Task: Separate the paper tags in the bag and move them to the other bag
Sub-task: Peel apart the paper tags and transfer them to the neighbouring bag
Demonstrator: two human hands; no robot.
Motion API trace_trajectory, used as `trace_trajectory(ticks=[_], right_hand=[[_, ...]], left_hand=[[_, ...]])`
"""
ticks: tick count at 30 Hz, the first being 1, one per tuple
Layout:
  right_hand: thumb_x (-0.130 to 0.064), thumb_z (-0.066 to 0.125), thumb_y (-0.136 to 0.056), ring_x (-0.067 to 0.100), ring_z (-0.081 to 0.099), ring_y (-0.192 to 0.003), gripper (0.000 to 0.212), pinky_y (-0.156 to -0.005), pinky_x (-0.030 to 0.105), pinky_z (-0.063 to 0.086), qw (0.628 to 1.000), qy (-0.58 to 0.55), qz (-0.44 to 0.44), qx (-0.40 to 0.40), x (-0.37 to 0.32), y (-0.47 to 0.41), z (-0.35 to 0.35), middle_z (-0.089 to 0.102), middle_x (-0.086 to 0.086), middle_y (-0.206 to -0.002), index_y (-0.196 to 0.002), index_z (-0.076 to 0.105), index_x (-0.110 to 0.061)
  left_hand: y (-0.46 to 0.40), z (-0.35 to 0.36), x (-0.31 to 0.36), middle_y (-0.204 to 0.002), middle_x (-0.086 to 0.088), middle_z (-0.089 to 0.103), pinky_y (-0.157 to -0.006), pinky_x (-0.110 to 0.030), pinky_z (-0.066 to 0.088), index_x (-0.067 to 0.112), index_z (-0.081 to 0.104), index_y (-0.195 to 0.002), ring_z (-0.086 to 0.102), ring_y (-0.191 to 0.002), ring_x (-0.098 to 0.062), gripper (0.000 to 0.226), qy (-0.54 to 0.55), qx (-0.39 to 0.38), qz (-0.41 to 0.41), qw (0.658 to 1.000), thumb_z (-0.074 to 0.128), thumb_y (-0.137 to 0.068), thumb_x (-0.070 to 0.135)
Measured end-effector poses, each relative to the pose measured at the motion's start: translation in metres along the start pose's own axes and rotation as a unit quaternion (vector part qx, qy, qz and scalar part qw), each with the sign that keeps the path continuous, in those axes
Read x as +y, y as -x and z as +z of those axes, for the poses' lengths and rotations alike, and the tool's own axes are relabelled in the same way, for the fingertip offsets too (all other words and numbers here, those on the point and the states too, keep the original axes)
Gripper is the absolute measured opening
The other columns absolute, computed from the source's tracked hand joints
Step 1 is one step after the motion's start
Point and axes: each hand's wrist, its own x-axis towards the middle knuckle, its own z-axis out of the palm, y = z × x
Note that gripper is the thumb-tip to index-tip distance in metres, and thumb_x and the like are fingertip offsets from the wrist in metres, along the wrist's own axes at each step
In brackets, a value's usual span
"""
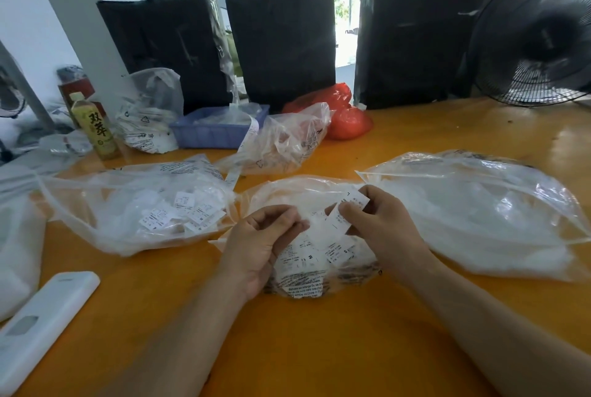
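Both forearms reached in from the near edge over the orange bench [319, 348]. Right hand [380, 220] pinched a strip of white tags [343, 217] between thumb and forefinger, its top end standing above the fingers. Left hand [262, 243] had its fingers curled in, the tips pinching the strip's other side; the two grips lay close together, almost touching. Under the hands lay the middle bag [307, 281], clear plastic with black print, holding loose tags marked with size letters.

Just left of it lay a left bag [128, 204], clear and open-mouthed, with a small heap of separate tags [182, 214] inside. To the right spread a right bag [479, 217], larger, clear, with white matter within that could not be made out. A white remote [44, 326] rested at the near left corner, beside another white bag at the frame's edge.

Farther back on the bench stood a green bottle [96, 127], a crumpled printed bag, a blue tray [217, 134] with plastic in it, another clear bag [281, 143] of tags, and a red bag [342, 115]. Behind them three black wrapped bundles [281, 44] stood upright in a row, with daylight from a doorway between the middle and right ones. A black fan [540, 38] stood at the far right, and a white pillar [80, 12] rose at the left. The bench surface was glossy, throwing back light near the fan.
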Motion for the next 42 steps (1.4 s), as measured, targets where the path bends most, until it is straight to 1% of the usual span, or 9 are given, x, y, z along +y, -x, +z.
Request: trace_trajectory(ticks=[3, 6, 11, 15, 19, 31, 36, 38, 42], right_hand=[[-0.031, 0.070, -0.096, 0.037, 0.069, -0.084, 0.021, -0.079, 0.058, 0.059, 1.000, 0.010, -0.007, 0.017, 0.0005, 0.0008, 0.0017, 0.071, 0.021, -0.093, -0.097, 0.061, -0.011], [-0.029, 0.070, -0.097, 0.018, 0.071, -0.069, 0.016, -0.066, 0.028, 0.058, 0.999, 0.004, -0.040, 0.013, -0.0003, 0.0019, 0.0038, 0.071, 0.001, -0.074, -0.093, 0.065, -0.014], [-0.030, 0.065, -0.100, 0.018, 0.075, -0.069, 0.010, -0.073, 0.034, 0.062, 0.998, 0.022, -0.055, 0.005, -0.0017, 0.0025, 0.0049, 0.076, 0.003, -0.074, -0.098, 0.067, -0.021], [-0.028, 0.065, -0.101, 0.012, 0.071, -0.064, 0.004, -0.063, 0.024, 0.057, 0.995, 0.059, -0.081, 0.014, -0.0027, 0.0025, 0.0044, 0.075, -0.001, -0.072, -0.103, 0.067, -0.030], [-0.023, 0.071, -0.097, 0.007, 0.071, -0.063, 0.029, -0.059, 0.015, 0.053, 0.991, 0.072, -0.105, 0.046, -0.0038, 0.0031, 0.0052, 0.073, -0.010, -0.078, -0.119, 0.056, -0.034], [-0.029, 0.071, -0.096, 0.000, 0.072, -0.073, 0.023, -0.065, 0.013, 0.055, 0.980, 0.120, -0.145, 0.057, -0.0016, 0.0014, 0.0047, 0.073, -0.021, -0.083, -0.105, 0.056, -0.044], [-0.030, 0.070, -0.096, 0.002, 0.072, -0.076, 0.026, -0.065, 0.024, 0.061, 0.972, 0.170, -0.153, 0.046, 0.0025, 0.0023, 0.0052, 0.071, -0.022, -0.088, -0.104, 0.054, -0.049], [-0.028, 0.071, -0.096, 0.001, 0.072, -0.077, 0.028, -0.067, 0.022, 0.060, 0.967, 0.187, -0.169, 0.047, 0.0032, 0.0023, 0.0053, 0.070, -0.015, -0.081, -0.104, 0.054, -0.049], [-0.024, 0.071, -0.097, 0.000, 0.070, -0.076, 0.030, -0.064, 0.013, 0.054, 0.958, 0.219, -0.186, 0.015, 0.0029, 0.0030, 0.0058, 0.068, -0.020, -0.084, -0.109, 0.058, -0.048]], left_hand=[[0.0000, 0.0007, -0.0008, -0.093, -0.022, 0.078, -0.073, -0.024, 0.063, 0.007, 0.084, -0.083, 0.080, -0.089, -0.030, 0.012, -0.004, 0.002, 0.000, 1.000, 0.080, -0.071, 0.006], [0.0013, 0.0015, -0.0007, -0.096, -0.023, 0.079, -0.071, -0.025, 0.064, 0.007, 0.083, -0.085, 0.080, -0.088, -0.028, 0.014, -0.017, -0.002, 0.004, 1.000, 0.080, -0.071, 0.006], [0.0010, 0.0012, -0.0008, -0.106, -0.025, 0.078, -0.068, -0.023, 0.063, -0.001, 0.074, -0.101, 0.081, -0.089, -0.028, 0.029, -0.012, 0.002, -0.001, 1.000, 0.078, -0.073, 0.004], [-0.0004, 0.0001, -0.0026, -0.108, -0.026, 0.078, -0.073, -0.026, 0.064, -0.002, 0.073, -0.104, 0.080, -0.094, -0.031, 0.031, 0.000, -0.003, -0.003, 1.000, 0.079, -0.074, 0.007], [-0.0006, -0.0001, -0.0007, -0.109, -0.016, 0.080, -0.069, -0.025, 0.062, 0.008, 0.072, -0.108, 0.079, -0.098, -0.024, 0.035, -0.046, -0.006, 0.007, 0.999, 0.081, -0.076, 0.022], [0.0001, 0.0009, -0.0038, -0.106, -0.022, 0.079, -0.080, -0.023, 0.062, 0.000, 0.072, -0.108, 0.079, -0.100, -0.027, 0.033, -0.067, -0.045, 0.018, 0.997, 0.078, -0.078, 0.011], [0.0005, 0.0014, -0.0050, -0.101, -0.023, 0.079, -0.081, -0.023, 0.062, 0.003, 0.075, -0.106, 0.079, -0.101, -0.028, 0.031, -0.086, -0.040, 0.031, 0.995, 0.079, -0.078, 0.014], [0.0005, 0.0018, -0.0048, -0.100, -0.022, 0.079, -0.081, -0.023, 0.062, 0.004, 0.077, -0.105, 0.079, -0.100, -0.028, 0.030, -0.093, -0.037, 0.035, 0.994, 0.079, -0.077, 0.015], [0.0018, 0.0022, -0.0038, -0.100, -0.020, 0.080, -0.079, -0.024, 0.062, 0.010, 0.079, -0.104, 0.079, -0.097, -0.026, 0.031, -0.121, -0.029, 0.030, 0.992, 0.081, -0.075, 0.020]])
